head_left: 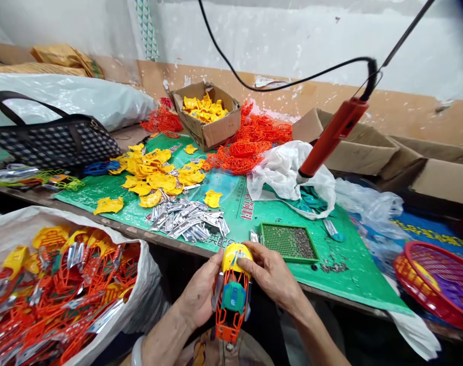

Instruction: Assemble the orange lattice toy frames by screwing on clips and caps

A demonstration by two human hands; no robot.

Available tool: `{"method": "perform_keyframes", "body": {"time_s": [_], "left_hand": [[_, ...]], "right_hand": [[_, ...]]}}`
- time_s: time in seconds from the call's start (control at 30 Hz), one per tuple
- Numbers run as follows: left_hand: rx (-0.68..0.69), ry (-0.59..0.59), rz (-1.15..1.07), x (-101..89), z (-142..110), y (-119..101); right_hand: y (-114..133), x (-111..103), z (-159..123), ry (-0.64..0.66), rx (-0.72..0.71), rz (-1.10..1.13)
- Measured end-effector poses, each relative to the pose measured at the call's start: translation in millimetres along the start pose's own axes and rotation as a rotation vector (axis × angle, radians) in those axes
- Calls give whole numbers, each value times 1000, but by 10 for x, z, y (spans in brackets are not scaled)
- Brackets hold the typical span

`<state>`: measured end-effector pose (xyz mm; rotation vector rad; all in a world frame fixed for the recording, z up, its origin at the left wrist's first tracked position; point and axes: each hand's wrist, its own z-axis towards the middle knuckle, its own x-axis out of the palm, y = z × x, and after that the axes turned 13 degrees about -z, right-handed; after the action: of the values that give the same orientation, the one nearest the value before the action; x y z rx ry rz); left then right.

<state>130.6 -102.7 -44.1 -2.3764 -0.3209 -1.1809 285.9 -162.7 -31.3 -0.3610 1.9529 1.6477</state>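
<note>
In front of my body, both hands grip a toy car body [232, 297] with a yellow hood, an orange lattice frame, a teal middle piece and silvery sides. My left hand [201, 291] closes on its left side. Over on the right, my right hand [268, 273] has its thumb on the yellow hood, with the other fingers curled behind it. Just beyond the hands lie a pile of silvery strips [187, 218] and a green tray of small screws [288, 243]. A red electric screwdriver [333, 140] hangs above the table, tip down.
Yellow parts [151, 170] are heaped on the green sheet [353, 272], near orange frames [241, 152]. A cardboard box [222, 129] holds more yellow parts. A white plastic bag [275, 162] contains teal pieces. At lower left, a big white sack [140, 284] holds assembled bodies. A red basket [414, 297] stands right.
</note>
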Motion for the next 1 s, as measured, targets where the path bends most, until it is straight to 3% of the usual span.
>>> {"method": "perform_keyframes", "body": {"time_s": [0.17, 0.27, 0.4, 0.5, 0.57, 0.67, 0.73, 0.8, 0.87, 0.93, 1.0], "left_hand": [[-28, 124, 297, -53, -28, -82], [-64, 173, 368, -43, -22, -81], [-92, 135, 309, -26, 9, 6], [-126, 80, 255, 2, 30, 61], [-138, 52, 244, 37, 41, 79], [-126, 31, 250, 96, 54, 95], [-118, 29, 265, 119, 62, 108], [-107, 22, 289, 120, 73, 126], [-92, 4, 310, 100, 91, 150], [-83, -11, 312, 71, 114, 181], [-81, -22, 301, 48, 135, 215]], "right_hand": [[-8, 50, -144, -50, 29, -90], [-34, 109, -231, -56, 49, -160], [-43, 84, -351, -22, 16, -282], [-37, -152, -417, -26, -44, -302], [-48, -456, -382, -213, -22, -264], [-108, -1075, -117, -802, 7, -215], [-157, -1496, 184, -1071, -55, -211], [-170, -1824, 522, -1039, -128, -162], [-113, -1999, 829, -887, -265, -46], [8, -2009, 1062, -653, -396, 124], [150, -1892, 1204, -493, -401, 251]]}}
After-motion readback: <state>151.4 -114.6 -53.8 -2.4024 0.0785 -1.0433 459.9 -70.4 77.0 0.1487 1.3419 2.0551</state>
